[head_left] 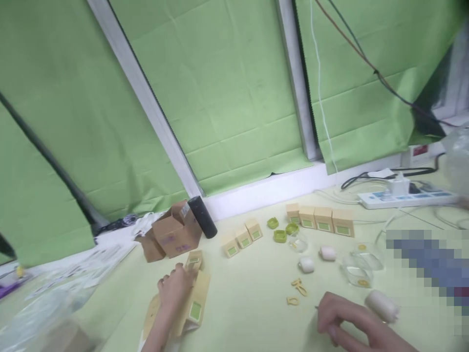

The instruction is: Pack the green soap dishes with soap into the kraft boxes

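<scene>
**Likely knocks and dents in a crowded layout**

My left hand (176, 287) lies at the near left of the table (252, 308), its fingertips at the near end of a small box (194, 258), with a long box (201, 296) just to its right; I cannot tell whether the fingers are clamped on either. My right hand (344, 317), at the near right, has its fingers curled inward, a thin dark tip (317, 307) showing past them; blur hides whether they pinch it.

Chief risk: downward pressure from the left hand could dent thin-looking walls or drag one box against the other. Second: a rightward sweep of the right hand could set the white cylinder (381, 305) rolling. Third: a leftward sweep could scatter the yellow clips (301, 288). A longer reach could push the clear containers (356, 272) on the far side.
</scene>
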A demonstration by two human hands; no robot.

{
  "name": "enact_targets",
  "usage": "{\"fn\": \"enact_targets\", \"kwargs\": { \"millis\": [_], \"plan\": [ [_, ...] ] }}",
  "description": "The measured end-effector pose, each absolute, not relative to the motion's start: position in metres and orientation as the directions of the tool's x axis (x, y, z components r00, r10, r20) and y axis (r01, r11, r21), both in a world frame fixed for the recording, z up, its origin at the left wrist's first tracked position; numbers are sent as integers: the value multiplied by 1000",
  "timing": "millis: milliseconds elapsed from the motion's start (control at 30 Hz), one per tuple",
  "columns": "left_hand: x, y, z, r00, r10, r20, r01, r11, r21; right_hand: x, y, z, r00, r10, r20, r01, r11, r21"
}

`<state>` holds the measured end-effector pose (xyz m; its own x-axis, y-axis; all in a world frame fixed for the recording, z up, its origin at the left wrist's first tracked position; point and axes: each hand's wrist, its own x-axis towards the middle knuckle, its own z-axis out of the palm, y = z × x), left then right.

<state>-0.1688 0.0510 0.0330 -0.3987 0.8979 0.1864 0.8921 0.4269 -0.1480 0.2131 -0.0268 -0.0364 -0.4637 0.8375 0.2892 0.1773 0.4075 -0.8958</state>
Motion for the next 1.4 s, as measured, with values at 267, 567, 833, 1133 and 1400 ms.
{"fn": "enact_targets", "kwargs": {
  "millis": [267,567,833,1133,1400],
  "plan": [
    [-140,36,90,-267,821,505,922,369,-112,221,-19,-35,-390,870,301,296,428,-854],
    [-96,33,10,-176,952,249,858,24,513,207,24,-20,-535,750,390,659,659,-364],
    [-75,38,-4,-56,942,330,897,-98,431,160,31,-40,-671,670,318,631,741,-228],
    [21,118,15,426,883,198,848,-466,254,217,39,-6,-172,915,365,300,402,-865],
    [38,150,-3,405,895,186,807,-446,387,234,56,-3,62,956,286,10,286,-958]
  ]
}}
